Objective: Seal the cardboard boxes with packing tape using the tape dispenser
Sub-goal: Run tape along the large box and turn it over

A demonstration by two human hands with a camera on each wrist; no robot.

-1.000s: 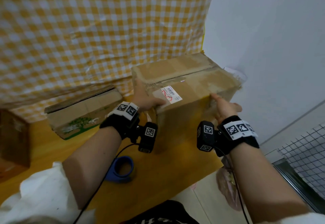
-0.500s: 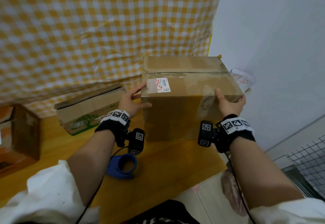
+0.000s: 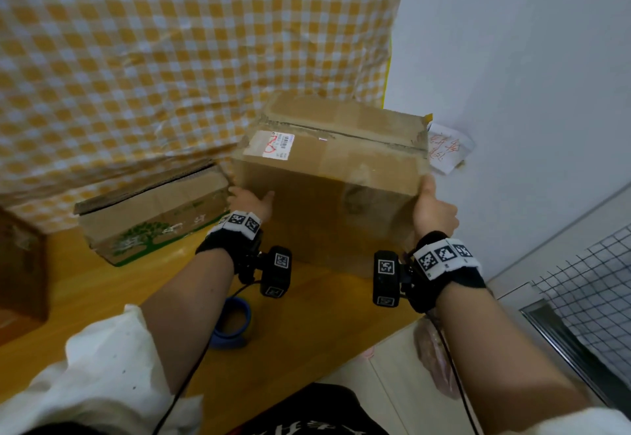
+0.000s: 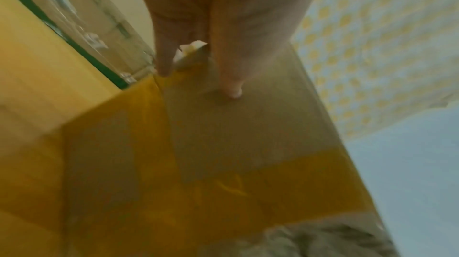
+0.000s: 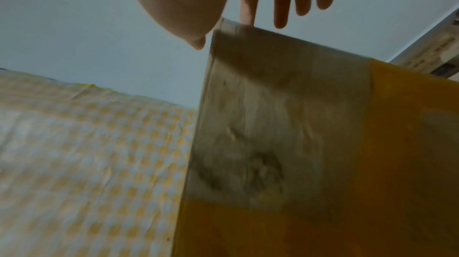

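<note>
The large cardboard box stands on the wooden counter, near the white wall, and its two top flaps are closed, with a dark seam running across the top. Old glossy tape seems to lie on its faces, but I cannot tell if a fresh strip covers the seam, so I judge the sealing of this box as not yet done. The blue tape dispenser lies on the counter on the near side of the box, under the left forearm, and no hand touches it. A second, flatter cardboard box with a green tree print waits just left of the large box, and it also looks unsealed.

The large box sits between the hands. The left hand presses with straight fingers on the left side of the box, near its front left corner. The right hand is spread at the front right corner, the thumb up along the front edge and the fingers stretched along the right face. Neither hand curls round anything; they only steady or place the box.

What is left, in my judgement: to take the dispenser, to tape the seam, then to do the same for the other box.
</note>
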